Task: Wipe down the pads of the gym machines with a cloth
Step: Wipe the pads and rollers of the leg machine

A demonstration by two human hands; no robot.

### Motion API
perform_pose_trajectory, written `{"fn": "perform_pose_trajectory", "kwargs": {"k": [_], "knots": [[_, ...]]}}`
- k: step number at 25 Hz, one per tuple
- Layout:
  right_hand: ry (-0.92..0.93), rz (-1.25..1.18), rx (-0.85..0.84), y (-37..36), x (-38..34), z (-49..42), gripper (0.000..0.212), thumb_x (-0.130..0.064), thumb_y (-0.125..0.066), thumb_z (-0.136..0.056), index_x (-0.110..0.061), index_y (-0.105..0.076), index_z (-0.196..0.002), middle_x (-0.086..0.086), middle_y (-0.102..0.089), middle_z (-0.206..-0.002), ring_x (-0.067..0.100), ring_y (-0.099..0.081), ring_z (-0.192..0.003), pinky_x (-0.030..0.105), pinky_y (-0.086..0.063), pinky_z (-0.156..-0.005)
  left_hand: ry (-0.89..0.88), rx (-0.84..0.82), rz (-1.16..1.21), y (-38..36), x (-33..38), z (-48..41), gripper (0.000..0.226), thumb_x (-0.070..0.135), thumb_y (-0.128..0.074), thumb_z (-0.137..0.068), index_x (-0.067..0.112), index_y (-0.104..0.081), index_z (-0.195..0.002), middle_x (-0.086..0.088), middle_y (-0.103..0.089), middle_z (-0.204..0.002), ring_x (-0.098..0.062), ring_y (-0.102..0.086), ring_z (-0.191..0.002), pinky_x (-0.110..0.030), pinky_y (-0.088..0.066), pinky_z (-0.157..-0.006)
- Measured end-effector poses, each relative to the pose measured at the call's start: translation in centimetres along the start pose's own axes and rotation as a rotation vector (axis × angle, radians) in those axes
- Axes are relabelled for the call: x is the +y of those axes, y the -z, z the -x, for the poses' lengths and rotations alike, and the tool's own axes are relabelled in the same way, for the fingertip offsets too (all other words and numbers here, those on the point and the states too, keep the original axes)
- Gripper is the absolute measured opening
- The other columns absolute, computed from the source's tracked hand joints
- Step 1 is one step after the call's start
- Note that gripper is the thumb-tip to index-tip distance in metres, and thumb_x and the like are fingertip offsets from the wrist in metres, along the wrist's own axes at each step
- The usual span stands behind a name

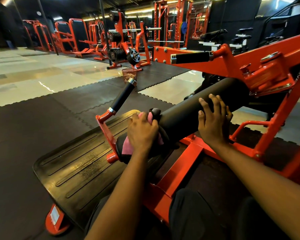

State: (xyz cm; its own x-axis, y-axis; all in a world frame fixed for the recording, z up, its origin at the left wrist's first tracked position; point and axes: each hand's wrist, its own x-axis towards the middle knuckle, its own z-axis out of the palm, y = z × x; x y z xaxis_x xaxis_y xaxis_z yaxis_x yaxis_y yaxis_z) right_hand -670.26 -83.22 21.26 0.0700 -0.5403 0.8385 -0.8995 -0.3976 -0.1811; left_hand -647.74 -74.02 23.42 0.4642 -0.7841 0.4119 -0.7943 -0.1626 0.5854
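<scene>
At the near end of the long black cylindrical roller pad [197,110] on the orange steel machine frame [267,66], the left hand [142,132] clutches a bunched pink-and-grey cloth [126,147] — pressed against the pad's end. The right hand [213,120] lies flat on the roller — fingers spread, holding nothing. A ribbed black rubber footplate [80,170] sits just left.

Gym, orange machines [249,70], weight plates [116,54]
</scene>
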Motion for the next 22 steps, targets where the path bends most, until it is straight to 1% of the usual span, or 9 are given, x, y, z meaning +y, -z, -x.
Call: {"fn": "perform_pose_trajectory", "kwargs": {"k": [2,4,8,10,11,14,17,20,22], "knots": [[-0.020,-0.023,0.035,-0.2,0.0,0.4,0.043,-0.029,-0.043,-0.099,-0.025,-0.051,-0.142,0.010,-0.039,-0.156,0.031,-0.028,-0.148,0.054,-0.030,-0.111,0.035,0.022,-0.019,0.7,-3.2,0.9,0.043,0.040,-0.052,-0.092,0.027,-0.055,-0.133,-0.012,-0.053,-0.128,-0.030,-0.046,-0.115,-0.037,-0.038,-0.088],[-0.037,-0.030,0.060,-0.3,-0.2,0.6,0.044,-0.027,-0.046,-0.096,-0.024,-0.053,-0.139,0.010,-0.041,-0.154,0.031,-0.031,-0.146,0.053,-0.033,-0.107,0.120,0.049,-0.037,1.5,-6.0,1.0,0.044,0.039,-0.051,-0.094,0.026,-0.054,-0.136,-0.013,-0.052,-0.128,-0.030,-0.045,-0.118,-0.040,-0.040,-0.094],[-0.045,-0.015,0.043,0.7,0.0,0.4,0.044,-0.026,-0.052,-0.091,-0.022,-0.059,-0.134,0.011,-0.046,-0.147,0.033,-0.039,-0.138,0.052,-0.040,-0.096,0.200,0.129,-0.030,1.0,-7.3,1.2,0.040,0.038,-0.053,-0.092,0.022,-0.061,-0.129,-0.014,-0.054,-0.123,-0.032,-0.047,-0.114,-0.043,-0.044,-0.091],[-0.045,-0.017,0.033,1.0,0.1,0.3,0.044,-0.027,-0.053,-0.089,-0.022,-0.062,-0.132,0.010,-0.050,-0.144,0.032,-0.042,-0.135,0.050,-0.042,-0.092,0.252,0.196,-0.043,0.4,-6.0,1.2,0.039,0.038,-0.050,-0.091,0.019,-0.064,-0.122,-0.015,-0.056,-0.119,-0.033,-0.049,-0.112,-0.046,-0.046,-0.093],[-0.044,-0.023,0.029,1.1,0.1,0.2,0.043,-0.027,-0.054,-0.089,-0.022,-0.064,-0.130,0.009,-0.051,-0.143,0.032,-0.043,-0.133,0.050,-0.042,-0.091,0.264,0.194,-0.042,0.1,-4.7,0.9,0.039,0.038,-0.048,-0.091,0.017,-0.064,-0.119,-0.015,-0.057,-0.118,-0.033,-0.049,-0.111,-0.047,-0.045,-0.094],[-0.050,-0.034,0.022,1.5,-0.1,-0.4,0.039,-0.025,-0.056,-0.088,-0.023,-0.067,-0.125,0.007,-0.055,-0.137,0.031,-0.046,-0.128,0.048,-0.043,-0.087,0.150,0.101,-0.037,-1.2,1.2,-1.0,0.035,0.035,-0.046,-0.093,0.014,-0.063,-0.115,-0.016,-0.059,-0.119,-0.034,-0.049,-0.110,-0.043,-0.040,-0.093],[-0.053,-0.042,0.039,1.8,0.0,-0.6,0.034,-0.018,-0.056,-0.088,-0.024,-0.070,-0.119,0.006,-0.058,-0.131,0.032,-0.049,-0.121,0.047,-0.046,-0.082,-0.028,0.048,0.034,-2.6,6.1,-1.4,0.037,0.038,-0.048,-0.088,0.015,-0.064,-0.112,-0.015,-0.060,-0.113,-0.034,-0.051,-0.106,-0.042,-0.043,-0.091],[-0.048,-0.042,0.055,2.1,0.1,-1.0,0.031,-0.017,-0.055,-0.090,-0.023,-0.072,-0.115,0.006,-0.060,-0.127,0.033,-0.051,-0.116,0.048,-0.048,-0.080,-0.134,0.075,0.045,-2.3,3.5,-0.2,0.038,0.037,-0.055,-0.085,0.022,-0.062,-0.120,-0.012,-0.057,-0.113,-0.031,-0.049,-0.106,-0.039,-0.041,-0.089],[-0.059,-0.025,0.059,2.0,-0.1,-0.7,0.030,-0.018,-0.054,-0.091,-0.022,-0.072,-0.115,0.006,-0.060,-0.127,0.033,-0.051,-0.116,0.047,-0.047,-0.079,-0.107,0.107,0.029,-1.5,-0.4,1.0,0.044,0.034,-0.058,-0.087,0.026,-0.058,-0.130,-0.011,-0.055,-0.121,-0.030,-0.048,-0.111,-0.038,-0.040,-0.091]]}}
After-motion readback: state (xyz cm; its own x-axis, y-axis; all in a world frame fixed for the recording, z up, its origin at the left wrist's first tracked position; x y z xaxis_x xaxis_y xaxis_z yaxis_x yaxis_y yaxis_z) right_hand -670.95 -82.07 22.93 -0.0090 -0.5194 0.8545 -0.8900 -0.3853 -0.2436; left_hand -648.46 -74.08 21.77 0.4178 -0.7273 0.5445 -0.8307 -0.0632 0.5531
